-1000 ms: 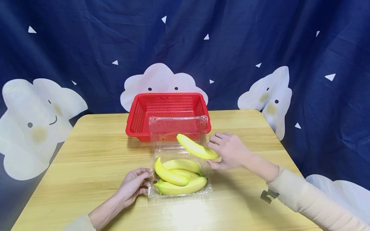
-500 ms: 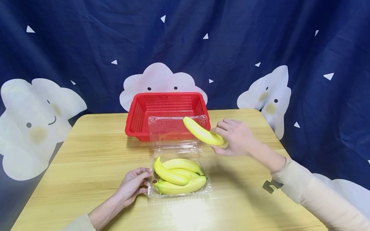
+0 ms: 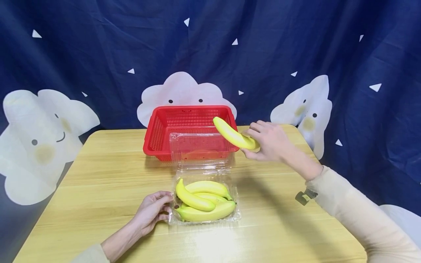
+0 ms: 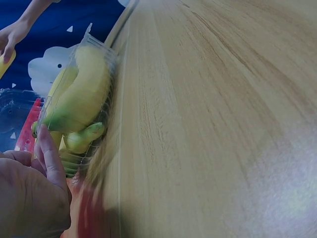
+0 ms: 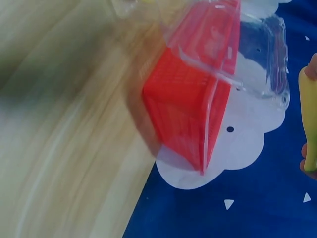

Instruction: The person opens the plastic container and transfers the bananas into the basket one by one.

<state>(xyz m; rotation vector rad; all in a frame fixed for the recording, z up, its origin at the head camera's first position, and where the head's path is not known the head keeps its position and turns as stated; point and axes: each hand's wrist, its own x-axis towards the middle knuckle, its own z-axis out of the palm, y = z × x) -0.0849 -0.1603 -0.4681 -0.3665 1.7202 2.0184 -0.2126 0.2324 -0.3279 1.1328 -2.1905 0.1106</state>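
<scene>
A banana (image 3: pixel 234 136) is gripped by my right hand (image 3: pixel 270 140), its free tip pointing up and left over the right side of the red basket (image 3: pixel 148 140). In front of the basket lies a clear plastic clamshell box (image 3: pixel 237 215), its lid (image 3: pixel 179 146) standing raised and overlapping the basket's front. Several bananas (image 3: pixel 207 213) are inside the box. My left hand (image 3: pixel 149 212) holds the box at its left wall. The left wrist view shows a finger (image 4: pixel 53 158) of that hand up against the rim; the right wrist view catches the held banana (image 5: pixel 309 109) at its edge.
The box and basket stand on a wooden table (image 3: pixel 108 175) with rounded far corners. Directly behind it hangs a dark blue curtain (image 3: pixel 263 47) with white clouds and triangles. A small dark clip-like piece (image 3: pixel 306 197) sits at the right sleeve.
My right hand has carried the banana up and away from above the box, toward the basket's right side. The left hand, the box and the other bananas have stayed put.
</scene>
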